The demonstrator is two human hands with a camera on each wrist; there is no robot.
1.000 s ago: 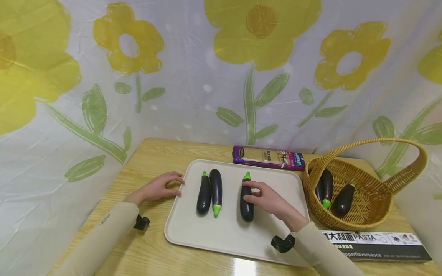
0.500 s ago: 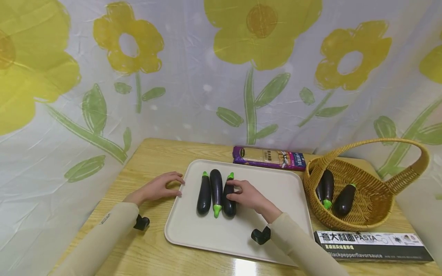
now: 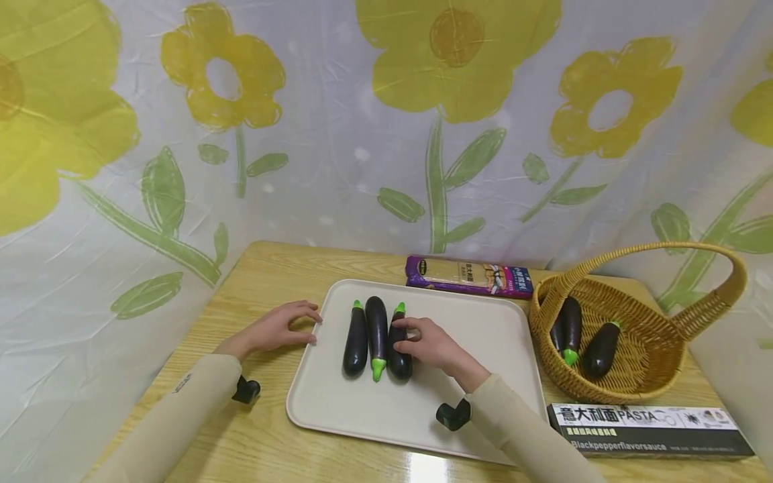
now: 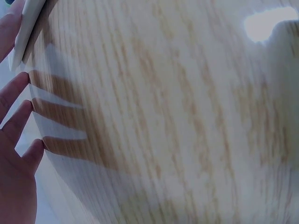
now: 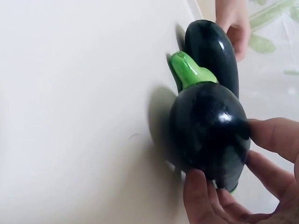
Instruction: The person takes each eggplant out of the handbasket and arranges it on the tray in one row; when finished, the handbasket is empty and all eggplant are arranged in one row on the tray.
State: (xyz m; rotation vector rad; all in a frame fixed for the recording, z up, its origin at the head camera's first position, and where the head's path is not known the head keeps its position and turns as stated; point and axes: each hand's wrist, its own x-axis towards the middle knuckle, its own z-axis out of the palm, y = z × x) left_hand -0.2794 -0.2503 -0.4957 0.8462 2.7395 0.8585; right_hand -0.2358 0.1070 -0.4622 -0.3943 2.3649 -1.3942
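On the cream tray point(image 3: 362, 412) lie three dark purple eggplants side by side. The left eggplant point(image 3: 355, 342) and the right eggplant point(image 3: 400, 367) have green stems pointing away, while the middle eggplant point(image 3: 377, 329) has its stem toward the front. My right hand point(image 3: 431, 345) pinches the right eggplant between thumb and fingers; the right wrist view shows the fingertips around that eggplant point(image 5: 208, 126), which overlaps the middle one there. At the tray's left rim my left hand point(image 3: 280, 327) rests with relaxed fingers, holding nothing.
A wicker basket point(image 3: 634, 392) with a tall handle and three eggplants inside stands to the right. In front of it lies a black-and-white pasta box point(image 3: 652, 436). A purple pasta packet point(image 3: 471, 276) lies behind the tray, before a flowered curtain point(image 3: 338, 168).
My right hand has slid leftward across the tray with the right eggplant, bringing it beside the middle one, then barely moved. The left hand has stayed at the tray's rim.
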